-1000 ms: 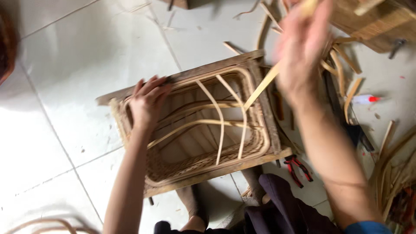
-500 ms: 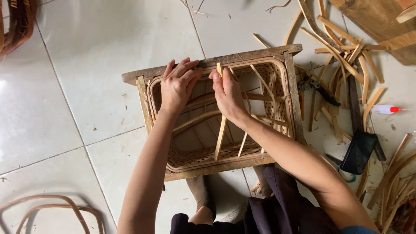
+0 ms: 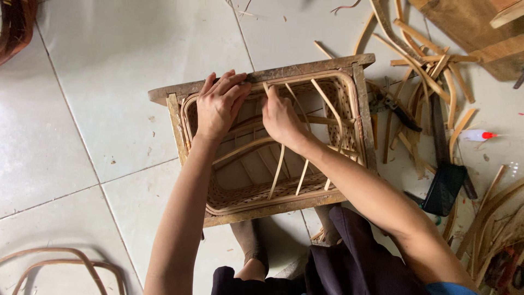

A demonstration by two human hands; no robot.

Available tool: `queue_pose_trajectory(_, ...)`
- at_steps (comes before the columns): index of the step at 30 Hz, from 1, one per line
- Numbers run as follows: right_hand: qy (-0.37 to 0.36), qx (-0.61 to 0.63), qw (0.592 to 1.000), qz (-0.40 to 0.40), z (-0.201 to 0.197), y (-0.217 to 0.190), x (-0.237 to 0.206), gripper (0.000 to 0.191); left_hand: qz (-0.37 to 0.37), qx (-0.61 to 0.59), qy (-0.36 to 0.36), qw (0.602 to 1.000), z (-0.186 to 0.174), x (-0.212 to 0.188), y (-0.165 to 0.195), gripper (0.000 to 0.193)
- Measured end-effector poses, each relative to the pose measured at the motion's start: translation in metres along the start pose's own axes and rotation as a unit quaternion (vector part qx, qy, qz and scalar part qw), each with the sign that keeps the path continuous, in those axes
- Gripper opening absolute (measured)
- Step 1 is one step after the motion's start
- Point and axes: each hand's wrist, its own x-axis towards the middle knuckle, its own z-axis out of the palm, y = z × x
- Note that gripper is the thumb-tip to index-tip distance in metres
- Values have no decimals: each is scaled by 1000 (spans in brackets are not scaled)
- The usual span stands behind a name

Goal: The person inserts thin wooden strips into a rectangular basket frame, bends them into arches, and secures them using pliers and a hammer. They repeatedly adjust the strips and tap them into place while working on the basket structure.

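A rectangular wooden frame (image 3: 305, 68) lined with a woven bamboo basket (image 3: 256, 196) stands on the tiled floor in front of me. My left hand (image 3: 219, 104) lies flat on the frame's far rim, fingers spread over the bamboo band. My right hand (image 3: 279, 116) pinches the top end of a thin bamboo strip (image 3: 277, 172) near the far rim. That strip runs across the basket's opening towards the near side. Two more strips (image 3: 329, 109) cross the opening to the right.
Several loose bamboo strips (image 3: 431, 71) lie scattered at the right with pliers (image 3: 398, 109), a dark-handled knife (image 3: 445, 180) and a small glue bottle (image 3: 479, 135). A wooden board (image 3: 475, 27) sits top right. Bent bamboo hoops (image 3: 60, 262) lie bottom left. My feet (image 3: 248, 240) are below the frame.
One second ago my right hand was raised high, pulling a long strip upward. It has come down to the far rim and now pinches the strip's end. My left hand stayed on the rim.
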Motion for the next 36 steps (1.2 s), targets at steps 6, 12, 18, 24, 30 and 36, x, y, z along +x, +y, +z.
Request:
queue_pose_trajectory(6,-41,-79,993,-73,-5,2,-2,35,1,13,-15,1000,4,1,-5,9)
queue_pose_trajectory(12,-68,-116,989,-66,-5,-3,1,51,-17,-8,-29,999,-2,2,-4,12)
queue_pose_trajectory(18,-81,-128,985,-80,-6,-1,2,49,-42,-30,-43,998,-7,8,0,12)
queue_pose_trajectory(24,-98,-117,987,-53,-12,0,1,38,-45,-33,-40,998,-7,9,-2,13)
queue_pose_trajectory(30,-90,-131,984,-75,-9,-2,3,28,-49,-38,-41,997,-6,7,0,14)
queue_pose_trajectory(36,-114,-167,975,-89,2,-5,4,16,-50,-34,-39,997,-6,5,-1,13)
